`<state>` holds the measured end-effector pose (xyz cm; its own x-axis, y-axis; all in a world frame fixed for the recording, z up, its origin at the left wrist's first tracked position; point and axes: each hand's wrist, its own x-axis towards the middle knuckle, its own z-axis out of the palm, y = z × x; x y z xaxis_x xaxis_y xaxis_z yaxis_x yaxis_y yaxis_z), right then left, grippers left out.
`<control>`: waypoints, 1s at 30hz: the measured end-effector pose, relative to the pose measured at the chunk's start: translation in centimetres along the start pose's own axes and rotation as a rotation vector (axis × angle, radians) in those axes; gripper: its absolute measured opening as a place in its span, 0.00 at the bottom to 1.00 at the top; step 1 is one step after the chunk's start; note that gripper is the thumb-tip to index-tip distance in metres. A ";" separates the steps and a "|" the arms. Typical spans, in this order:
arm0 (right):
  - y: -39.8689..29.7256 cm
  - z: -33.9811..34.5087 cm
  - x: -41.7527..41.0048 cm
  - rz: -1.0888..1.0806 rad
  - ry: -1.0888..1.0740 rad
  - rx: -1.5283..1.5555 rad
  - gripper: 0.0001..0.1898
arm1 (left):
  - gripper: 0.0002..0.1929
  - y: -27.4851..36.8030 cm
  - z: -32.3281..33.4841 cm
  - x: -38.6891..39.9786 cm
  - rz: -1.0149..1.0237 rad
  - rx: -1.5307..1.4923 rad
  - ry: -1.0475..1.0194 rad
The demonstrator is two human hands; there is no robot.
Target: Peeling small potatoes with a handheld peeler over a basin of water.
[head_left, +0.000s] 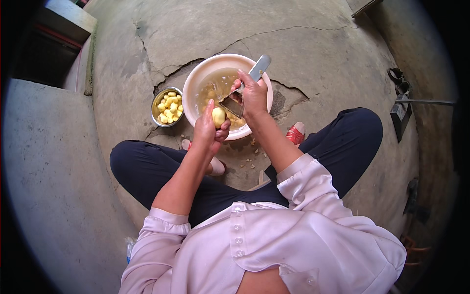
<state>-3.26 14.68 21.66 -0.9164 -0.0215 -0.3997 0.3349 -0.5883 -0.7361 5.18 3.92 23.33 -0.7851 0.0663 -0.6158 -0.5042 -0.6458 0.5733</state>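
Observation:
My left hand (pixel 206 126) grips a peeled, pale yellow potato (pixel 219 116) over the near side of a wide, pale pink basin (pixel 191 106). Held in my right hand (pixel 254 93) is a metal kitchen cutting tool (pixel 260 67). Its flat grey handle points up and away, and its squarish dark end hangs over the basin beside the potato; whether it is a knife or a peeler I cannot tell. A small gap separates tool and potato. Cloudy brownish water (pixel 216 79) fills the basin, with yellowish pieces under the surface, partly hidden by my hands.
Left of the basin, a metal bowl (pixel 152 110) holds several peeled potatoes (pixel 171 106). The concrete floor (pixel 312 47) is cracked around the basin. Small scraps (pixel 249 160) lie between my feet. My knees flank the basin, and a dark metal object (pixel 400 114) stands by the right wall.

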 end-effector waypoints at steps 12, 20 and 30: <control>-0.4 -0.8 0.8 0.167 0.057 0.133 0.08 | 0.21 -0.1 -1.3 0.8 -0.027 -0.161 -0.108; -0.5 -2.4 2.8 0.127 0.126 0.154 0.06 | 0.11 0.5 -1.1 1.0 0.155 0.209 0.049; -0.7 -2.3 2.6 0.154 0.127 0.125 0.06 | 0.20 1.0 -0.3 0.7 0.087 0.006 0.038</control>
<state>-5.36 16.87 19.89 -0.8189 -0.0210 -0.5735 0.4314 -0.6816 -0.5910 4.23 3.09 23.37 -0.8121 -0.0185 -0.5833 -0.4370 -0.6430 0.6289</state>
